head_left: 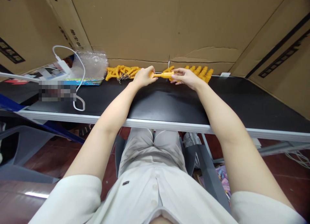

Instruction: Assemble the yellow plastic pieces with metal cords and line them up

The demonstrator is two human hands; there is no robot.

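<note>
Orange ribbed plastic piece (166,75): between hands, over black tabletop (167,104) | long axis: side to side | left hand (143,76): pinching left end | right hand (187,78): fingertips gripping right end | nearer: neither

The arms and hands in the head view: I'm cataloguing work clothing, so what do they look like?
The bare, ungloved left hand and bare, ungloved right hand have no watch or bracelet showing at the wrist. Short, loose off-white cloth sleeves end above the elbows, leaving both forearms uncovered, without visible cables or markings.
</note>
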